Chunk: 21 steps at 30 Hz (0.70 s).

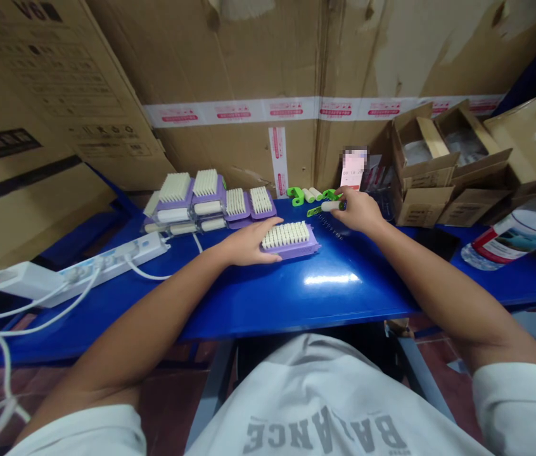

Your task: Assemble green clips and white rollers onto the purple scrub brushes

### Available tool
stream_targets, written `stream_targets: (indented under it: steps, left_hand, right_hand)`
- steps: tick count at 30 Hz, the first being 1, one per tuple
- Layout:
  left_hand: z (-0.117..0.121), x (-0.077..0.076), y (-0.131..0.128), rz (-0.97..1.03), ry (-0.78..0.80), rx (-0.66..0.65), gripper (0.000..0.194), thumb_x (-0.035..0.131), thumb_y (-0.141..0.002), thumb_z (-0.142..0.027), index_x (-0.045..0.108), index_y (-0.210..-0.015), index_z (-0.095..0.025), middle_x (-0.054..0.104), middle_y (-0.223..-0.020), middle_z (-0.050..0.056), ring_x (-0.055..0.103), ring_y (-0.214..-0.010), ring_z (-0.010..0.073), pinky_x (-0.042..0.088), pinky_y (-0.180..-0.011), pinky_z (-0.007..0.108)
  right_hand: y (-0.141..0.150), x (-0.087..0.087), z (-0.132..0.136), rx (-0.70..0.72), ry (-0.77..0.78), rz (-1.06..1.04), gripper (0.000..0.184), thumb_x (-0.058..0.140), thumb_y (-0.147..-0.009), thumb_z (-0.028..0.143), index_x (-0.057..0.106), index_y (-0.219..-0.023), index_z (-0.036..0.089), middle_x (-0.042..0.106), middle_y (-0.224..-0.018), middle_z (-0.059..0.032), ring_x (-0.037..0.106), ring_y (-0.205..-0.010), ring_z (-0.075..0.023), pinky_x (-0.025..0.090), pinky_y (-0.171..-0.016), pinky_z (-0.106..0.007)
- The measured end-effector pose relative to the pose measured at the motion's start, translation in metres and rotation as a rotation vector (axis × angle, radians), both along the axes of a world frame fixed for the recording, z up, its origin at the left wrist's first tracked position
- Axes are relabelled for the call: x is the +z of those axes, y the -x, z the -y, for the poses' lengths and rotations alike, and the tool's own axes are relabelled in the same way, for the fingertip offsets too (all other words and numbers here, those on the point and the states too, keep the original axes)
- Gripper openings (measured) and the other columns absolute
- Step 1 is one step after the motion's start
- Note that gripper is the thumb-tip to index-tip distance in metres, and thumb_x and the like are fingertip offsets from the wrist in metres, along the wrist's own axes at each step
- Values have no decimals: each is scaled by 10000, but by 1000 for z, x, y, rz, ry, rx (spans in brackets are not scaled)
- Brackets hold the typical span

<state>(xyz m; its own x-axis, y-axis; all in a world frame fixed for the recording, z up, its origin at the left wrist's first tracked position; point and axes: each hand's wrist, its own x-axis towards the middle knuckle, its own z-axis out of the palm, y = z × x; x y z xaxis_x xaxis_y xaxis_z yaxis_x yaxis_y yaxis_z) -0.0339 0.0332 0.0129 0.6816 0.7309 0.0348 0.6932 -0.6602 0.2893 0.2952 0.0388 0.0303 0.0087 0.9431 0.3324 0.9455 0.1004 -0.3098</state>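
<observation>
My left hand (251, 244) is closed round the left end of a purple brush block (296, 250). Its cream bristles face up, and it rests on or just above the blue table. My right hand (358, 210) pinches a white roller (329, 206) with a green plastic bracket (314, 211) at its left end. Just behind that hand lie another green bracket (295, 196) and two cream rollers (312, 194). Several small dark pieces (332, 229), perhaps springs, are scattered below the right hand. Left of my left hand sit stacked purple brush blocks (208, 190), some with white rollers.
A white power strip (106, 266) with cables lies at the left of the blue table (249, 304). A phone (353, 171) leans at the back. Open cardboard boxes (427, 202) and a plastic bottle (510, 234) stand right. Large cartons (239, 69) wall off the back.
</observation>
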Motion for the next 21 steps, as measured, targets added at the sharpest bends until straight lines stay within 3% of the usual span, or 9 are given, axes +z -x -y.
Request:
stream_targets:
  steps: [3,5,7,9,12,14,16,18,21]
  left_hand:
    - [1,1,-1,4,8,2,1078,738,-800,-676,318,-1661,-181,415,-1727,174,461,-1560,386,372,-1288,474]
    - [1,2,-1,4,8,5,1076,739,-800,-671,321,-1660,-177,419,-1724,178,467,-1555,388,376,-1285,476]
    - [1,2,-1,-5,7,8,1081,742,-797,-676,322,-1659,-177,428,-1717,182,481,-1543,394,391,-1274,479]
    - [0,2,0,-20,3,11,1085,742,-793,-688,321,-1659,-188,432,-1714,183,491,-1536,398,405,-1263,483]
    - [-1,1,1,-20,5,17,1086,741,-791,-691,318,-1659,-194,425,-1719,187,486,-1542,394,402,-1266,482]
    - [-1,1,1,-12,11,18,1085,740,-793,-686,318,-1660,-188,419,-1722,188,474,-1552,390,390,-1276,479]
    - [-1,1,2,-16,8,18,1082,738,-794,-688,320,-1660,-191,421,-1722,183,473,-1553,390,390,-1275,483]
    - [-1,2,2,-25,1,18,1080,739,-793,-694,322,-1659,-200,428,-1719,177,481,-1548,392,401,-1268,486]
    - [-1,2,1,-23,-3,15,1087,744,-790,-698,321,-1659,-202,429,-1719,178,486,-1544,394,408,-1263,485]
  right_hand:
    - [5,0,-2,99,-68,-250,461,784,-795,244,703,-1244,182,770,-1174,-111,721,-985,-272,555,-893,-381]
    - [9,0,-3,152,-15,-506,424,795,-775,215,696,-1185,172,750,-1117,-90,681,-870,-207,569,-810,-339]
    - [12,2,-3,183,151,-797,356,776,-791,195,680,-1133,176,722,-1002,-61,620,-750,-159,566,-689,-292]
    - [14,5,0,237,413,-1022,273,737,-825,184,675,-1091,181,680,-873,-30,558,-656,-133,576,-635,-282]
    - [14,8,3,329,751,-1108,226,707,-843,163,698,-1069,167,616,-743,7,493,-570,-114,586,-614,-289]
    - [13,7,2,327,709,-1071,229,722,-821,122,703,-1046,160,611,-727,14,474,-544,-100,519,-554,-239]
    - [13,6,-1,287,535,-1044,238,731,-799,76,685,-1012,171,621,-738,17,467,-538,-89,455,-518,-208]
    - [12,3,-4,247,445,-1043,249,717,-804,59,660,-1009,189,623,-731,24,488,-546,-95,486,-548,-213]
    - [12,1,-5,214,516,-1035,256,707,-818,67,628,-1016,208,638,-705,19,594,-598,-140,581,-611,-265]
